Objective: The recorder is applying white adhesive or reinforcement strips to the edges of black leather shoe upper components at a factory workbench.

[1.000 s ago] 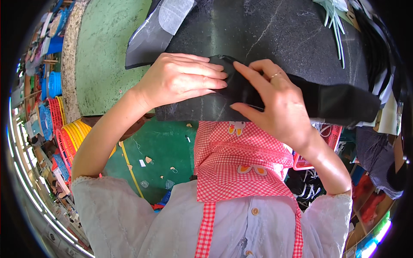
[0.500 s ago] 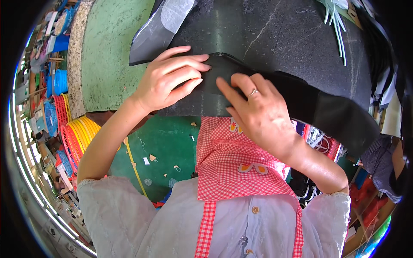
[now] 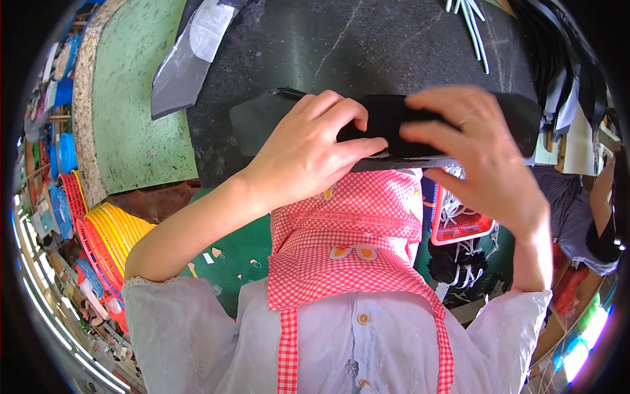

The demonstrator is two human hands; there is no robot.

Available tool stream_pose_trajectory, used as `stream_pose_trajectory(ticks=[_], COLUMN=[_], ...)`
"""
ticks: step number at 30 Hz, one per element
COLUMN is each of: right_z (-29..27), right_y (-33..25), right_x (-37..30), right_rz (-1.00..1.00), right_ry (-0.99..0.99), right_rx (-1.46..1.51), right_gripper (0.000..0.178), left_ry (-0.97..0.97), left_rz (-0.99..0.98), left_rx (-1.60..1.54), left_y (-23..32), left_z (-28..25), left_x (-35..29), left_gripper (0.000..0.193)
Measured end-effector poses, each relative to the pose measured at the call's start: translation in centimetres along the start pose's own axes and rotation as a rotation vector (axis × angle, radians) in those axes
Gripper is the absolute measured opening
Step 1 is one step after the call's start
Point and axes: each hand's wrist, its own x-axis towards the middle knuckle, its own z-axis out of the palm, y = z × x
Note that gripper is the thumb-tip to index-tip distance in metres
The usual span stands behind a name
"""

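A strip of black sheet material [image 3: 387, 111], perhaps leather or fabric, lies along the near edge of the dark tabletop. My left hand [image 3: 315, 141] is curled over its middle, thumb and forefinger closed on the strip near its front edge. Just right of it, my right hand [image 3: 469, 138] hovers over or touches the strip's right part; which, I cannot tell. Its fingers are spread and blurred by motion. At left, the strip's dull grey-black end [image 3: 256, 121] lies flat on the table.
A grey-and-black cut piece [image 3: 197, 46] lies at the far left of the dark table [image 3: 295, 46]. Thin pale strips [image 3: 476, 33] lie at the far right, near hanging black pieces [image 3: 564, 59]. Below are a red basket [image 3: 462, 230] and stacked yellow and red rings [image 3: 118, 230].
The black strip has shifted left and now lies straighter along the table edge. My left hand has moved right and down and closed on it; my right hand has moved right, away from the left.
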Motion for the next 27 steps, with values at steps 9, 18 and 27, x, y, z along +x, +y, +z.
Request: stream_pose_trajectory(ticks=[9, 18, 27], right_z=[-4.4, -1.2, 2.9], right_y=[3.3, 8.5, 10.3], right_x=[-4.5, -3.7, -5.4], right_rz=[0.25, 0.291, 0.078], right_ry=[-0.098, 0.107, 0.254], right_rx=[-0.038, 0.045, 0.364], right_gripper=[0.073, 0.027, 0.029], left_ry=[0.08, 0.182, 0.035], left_rz=[-0.102, -0.286, -0.185], left_rx=[-0.247, -0.103, -0.029], left_y=[3.1, 3.3, 3.7], left_z=[2.5, 4.6, 3.3], left_x=[4.7, 8.8, 8.4], left_gripper=[0.056, 0.019, 0.03])
